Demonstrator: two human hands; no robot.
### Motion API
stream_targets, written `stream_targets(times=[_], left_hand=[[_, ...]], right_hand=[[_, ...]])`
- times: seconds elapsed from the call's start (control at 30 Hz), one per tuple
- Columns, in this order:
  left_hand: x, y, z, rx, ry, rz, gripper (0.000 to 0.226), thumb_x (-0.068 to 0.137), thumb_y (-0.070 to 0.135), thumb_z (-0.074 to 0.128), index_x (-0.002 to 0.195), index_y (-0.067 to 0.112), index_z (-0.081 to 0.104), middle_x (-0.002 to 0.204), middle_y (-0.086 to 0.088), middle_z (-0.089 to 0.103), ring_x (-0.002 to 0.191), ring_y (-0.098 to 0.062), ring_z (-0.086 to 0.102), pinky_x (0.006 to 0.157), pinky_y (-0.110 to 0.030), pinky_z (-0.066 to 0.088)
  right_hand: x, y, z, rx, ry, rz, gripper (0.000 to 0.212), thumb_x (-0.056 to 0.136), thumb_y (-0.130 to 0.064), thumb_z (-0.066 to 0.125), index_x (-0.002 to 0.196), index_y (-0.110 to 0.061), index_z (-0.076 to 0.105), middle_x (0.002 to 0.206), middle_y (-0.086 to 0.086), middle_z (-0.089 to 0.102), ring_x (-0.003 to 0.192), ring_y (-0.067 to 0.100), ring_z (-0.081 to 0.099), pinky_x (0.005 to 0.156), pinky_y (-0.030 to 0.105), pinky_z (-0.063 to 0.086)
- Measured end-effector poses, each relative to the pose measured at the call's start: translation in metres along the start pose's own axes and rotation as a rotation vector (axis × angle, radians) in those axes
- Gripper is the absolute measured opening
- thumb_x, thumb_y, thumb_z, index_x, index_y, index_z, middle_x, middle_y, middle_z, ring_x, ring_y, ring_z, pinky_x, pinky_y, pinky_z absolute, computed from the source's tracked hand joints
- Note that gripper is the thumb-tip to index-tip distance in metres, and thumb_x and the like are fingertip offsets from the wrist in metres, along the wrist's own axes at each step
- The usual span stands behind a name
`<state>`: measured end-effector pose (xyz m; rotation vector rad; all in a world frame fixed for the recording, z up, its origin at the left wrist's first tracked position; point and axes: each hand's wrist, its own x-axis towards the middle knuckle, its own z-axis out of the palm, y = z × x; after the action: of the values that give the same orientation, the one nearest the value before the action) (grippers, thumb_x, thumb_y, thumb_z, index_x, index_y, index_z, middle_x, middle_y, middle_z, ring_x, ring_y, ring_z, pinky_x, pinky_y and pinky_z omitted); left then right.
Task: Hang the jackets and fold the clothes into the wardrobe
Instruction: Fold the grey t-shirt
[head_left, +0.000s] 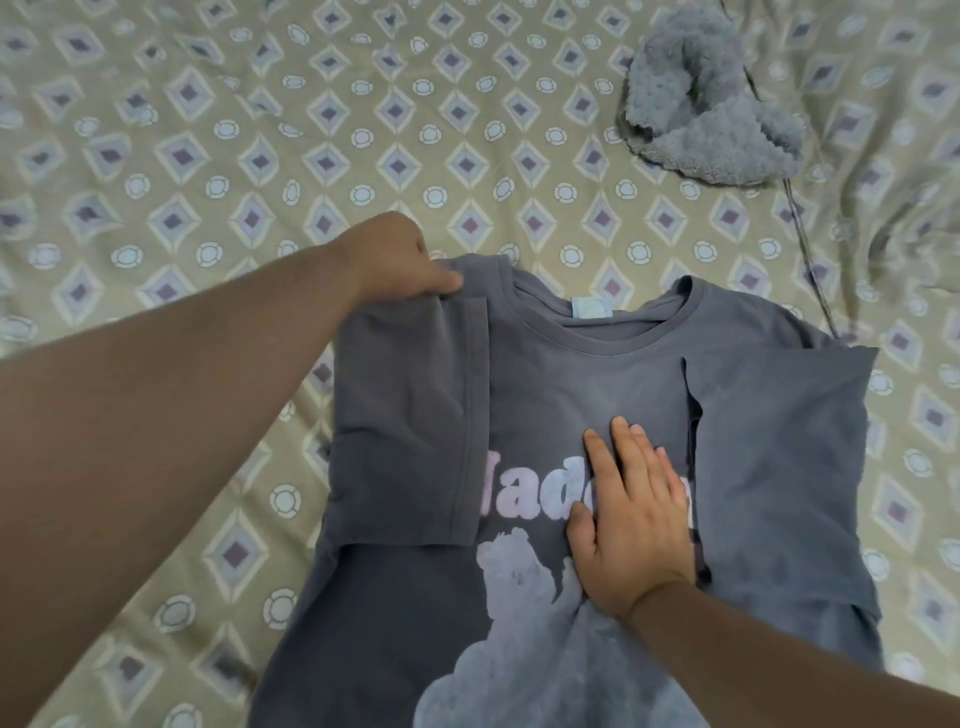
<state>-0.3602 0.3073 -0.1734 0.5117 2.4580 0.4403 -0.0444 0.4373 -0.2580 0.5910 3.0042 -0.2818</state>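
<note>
Closest to me, my right hand (631, 525) lies flat with straight fingers, pressing the chest print of the grey T-shirt (561, 374) and gripping nothing. The shirt lies face up on the patterned bedsheet (208, 156), both sides folded in over the front. Further out, my left hand (400, 260) pinches the shirt's shoulder above the folded sleeve (410, 415) — thumb on top of the cloth. Beyond, well apart, a fluffy grey fleece garment (711, 114) lies crumpled on the sheet.

T-shirt (571, 384) hem beyond bottom edge
</note>
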Motion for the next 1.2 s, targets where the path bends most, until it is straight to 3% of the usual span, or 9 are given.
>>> stream_targets(times=[0.1, 0.23, 0.33, 0.4, 0.57, 0.7, 0.8, 0.9, 1.2], left_hand=[[0.005, 0.007, 0.005, 0.027, 0.121, 0.192, 0.011, 0.09, 0.017, 0.06, 0.078, 0.016, 0.06, 0.086, 0.0, 0.06, 0.085, -0.021, 0.056, 0.073, -0.029, 0.041], [0.0, 0.01, 0.015, -0.014, 0.464, 0.318, 0.013, 0.096, 0.02, 0.051, 0.099, 0.018, 0.064, 0.097, 0.002, 0.062, 0.092, -0.021, 0.056, 0.079, -0.032, 0.041], [-0.02, 0.004, 0.035, -0.103, 0.549, 0.175, 0.036, 0.097, 0.027, 0.051, 0.131, 0.017, 0.055, 0.126, -0.008, 0.058, 0.118, -0.03, 0.051, 0.102, -0.041, 0.039], [-0.058, 0.0, 0.054, -0.258, 0.623, 0.017, 0.045, 0.095, 0.031, 0.052, 0.137, 0.015, 0.048, 0.134, -0.01, 0.052, 0.126, -0.03, 0.043, 0.107, -0.042, 0.033], [-0.19, -0.031, 0.119, -0.472, 0.507, -0.418, 0.055, 0.077, 0.053, 0.059, 0.116, 0.013, 0.052, 0.107, -0.003, 0.055, 0.104, -0.03, 0.054, 0.092, -0.05, 0.046], [-0.236, -0.041, 0.142, -0.246, 0.296, -0.42, 0.071, 0.076, 0.041, 0.076, 0.134, 0.015, 0.046, 0.115, 0.003, 0.05, 0.111, -0.026, 0.053, 0.091, -0.04, 0.044], [-0.224, -0.048, 0.134, -0.196, 0.314, -0.419, 0.034, 0.09, 0.037, 0.061, 0.118, 0.018, 0.054, 0.102, 0.0, 0.06, 0.084, -0.024, 0.055, 0.071, -0.036, 0.04], [-0.211, -0.061, 0.125, -0.229, 0.383, -0.471, 0.005, 0.096, 0.021, 0.05, 0.094, 0.018, 0.053, 0.077, -0.004, 0.058, 0.075, -0.034, 0.054, 0.066, -0.038, 0.038], [-0.226, -0.066, 0.122, -0.376, 0.4, -0.619, 0.005, 0.088, 0.018, 0.053, 0.087, 0.022, 0.056, 0.076, 0.006, 0.058, 0.068, -0.016, 0.049, 0.068, -0.034, 0.035]], right_hand=[[0.001, 0.0, -0.001, 0.002, 0.006, 0.003, 0.067, 0.083, -0.037, 0.039, 0.146, -0.013, 0.04, 0.154, 0.015, 0.038, 0.144, 0.029, 0.027, 0.12, 0.043, 0.011], [0.0, 0.0, 0.0, 0.006, 0.007, 0.006, 0.067, 0.083, -0.036, 0.039, 0.146, -0.013, 0.04, 0.154, 0.016, 0.038, 0.144, 0.029, 0.027, 0.12, 0.042, 0.01], [0.0, -0.001, -0.001, 0.005, 0.005, 0.01, 0.067, 0.083, -0.036, 0.038, 0.146, -0.013, 0.039, 0.154, 0.016, 0.039, 0.144, 0.028, 0.025, 0.119, 0.043, 0.011], [0.0, -0.001, -0.002, 0.013, 0.004, 0.009, 0.066, 0.083, -0.036, 0.038, 0.145, -0.012, 0.04, 0.153, 0.016, 0.039, 0.144, 0.029, 0.026, 0.12, 0.043, 0.01], [0.001, -0.002, -0.004, 0.017, -0.007, 0.011, 0.066, 0.082, -0.036, 0.038, 0.143, -0.01, 0.045, 0.152, 0.017, 0.041, 0.143, 0.032, 0.031, 0.12, 0.042, 0.01], [0.001, -0.003, -0.004, 0.018, -0.008, 0.012, 0.066, 0.082, -0.036, 0.038, 0.142, -0.009, 0.047, 0.152, 0.017, 0.041, 0.142, 0.032, 0.032, 0.121, 0.041, 0.008], [0.001, -0.003, -0.004, 0.018, 0.004, 0.008, 0.066, 0.083, -0.036, 0.038, 0.143, -0.009, 0.047, 0.152, 0.018, 0.041, 0.142, 0.032, 0.031, 0.121, 0.04, 0.007], [0.001, -0.003, -0.005, 0.018, 0.009, 0.012, 0.067, 0.082, -0.036, 0.038, 0.142, -0.008, 0.047, 0.152, 0.018, 0.04, 0.143, 0.032, 0.03, 0.121, 0.041, 0.009], [0.001, -0.002, -0.003, 0.005, 0.01, 0.003, 0.068, 0.083, -0.037, 0.037, 0.144, -0.008, 0.045, 0.153, 0.018, 0.038, 0.144, 0.031, 0.028, 0.12, 0.044, 0.013]])
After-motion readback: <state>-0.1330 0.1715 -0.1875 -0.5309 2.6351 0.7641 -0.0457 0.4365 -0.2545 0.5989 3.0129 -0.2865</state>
